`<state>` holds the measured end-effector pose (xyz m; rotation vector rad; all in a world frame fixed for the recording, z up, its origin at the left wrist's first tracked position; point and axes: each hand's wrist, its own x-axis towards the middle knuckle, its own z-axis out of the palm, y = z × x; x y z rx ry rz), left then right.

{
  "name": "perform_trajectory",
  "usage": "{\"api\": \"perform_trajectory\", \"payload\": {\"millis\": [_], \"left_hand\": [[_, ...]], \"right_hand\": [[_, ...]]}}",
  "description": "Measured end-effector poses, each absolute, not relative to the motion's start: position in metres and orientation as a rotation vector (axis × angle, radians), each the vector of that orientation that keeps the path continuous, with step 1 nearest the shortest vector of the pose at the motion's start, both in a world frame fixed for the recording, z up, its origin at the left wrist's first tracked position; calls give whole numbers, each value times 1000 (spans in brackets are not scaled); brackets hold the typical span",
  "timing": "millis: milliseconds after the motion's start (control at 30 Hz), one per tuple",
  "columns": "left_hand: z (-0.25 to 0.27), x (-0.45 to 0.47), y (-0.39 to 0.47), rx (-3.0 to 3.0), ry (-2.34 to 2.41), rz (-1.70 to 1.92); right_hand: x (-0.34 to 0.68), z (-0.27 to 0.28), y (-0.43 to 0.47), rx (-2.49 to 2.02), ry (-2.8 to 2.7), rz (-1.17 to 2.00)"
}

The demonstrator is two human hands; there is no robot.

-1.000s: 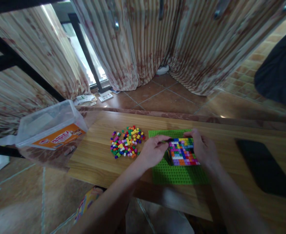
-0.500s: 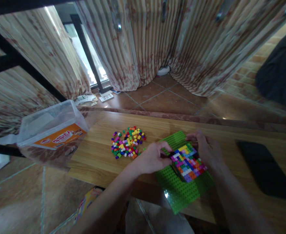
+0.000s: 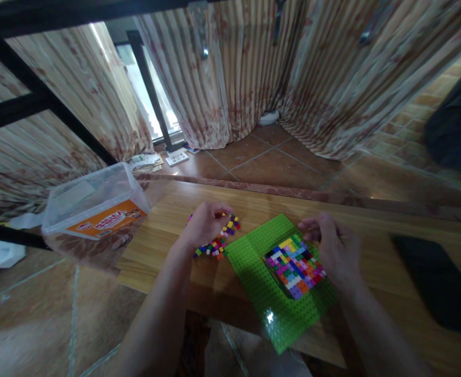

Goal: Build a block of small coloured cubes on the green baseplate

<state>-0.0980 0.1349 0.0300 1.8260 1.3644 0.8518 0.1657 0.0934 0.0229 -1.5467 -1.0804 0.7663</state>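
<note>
My left hand (image 3: 207, 225) is over a pile of small loose toy bricks (image 3: 217, 247), fingers bent but apart, hiding part of the pile. No brick shows in its grasp. A green studded baseplate (image 3: 250, 256) lies askew on the table and overhangs its front edge. On it stands a block built of many-coloured bricks (image 3: 295, 266), with a dark gap in its top near the left corner and another near the right. My right hand (image 3: 335, 246) hovers at the block's right side, fingers loosely curved and parted, with nothing visible in them.
A clear plastic tub (image 3: 97, 201) with an orange label stands off the table's left end. A dark flat slab (image 3: 438, 283) lies on the wooden table (image 3: 167, 204) at the right. Behind are striped curtains (image 3: 246, 73) and papers (image 3: 146, 162) on the floor.
My left hand has left the block's left corner and moved left onto the brick pile. My right hand stays beside the block. The view has shifted slightly.
</note>
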Motion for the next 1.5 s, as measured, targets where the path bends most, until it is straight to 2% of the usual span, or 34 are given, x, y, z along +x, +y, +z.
{"api": "perform_trajectory", "payload": {"millis": [400,700,900,1067,1167,1500], "left_hand": [[36,-96,127,2171,1454,370],[34,-89,127,2307,1455,272],[37,-81,126,2197,1338,512],[38,-61,121,1886,1103,759],[36,-47,118,1646,1016,824],[38,-25,111,1289,826,878]], "right_hand": [[156,30,94,-1463,-1052,784],[160,21,97,-1508,-1040,771],[159,25,97,-1524,-1092,762],[162,24,93,-1433,-1233,891],[164,24,90,-1335,-1348,958],[165,31,88,-1177,-1631,804]]}}
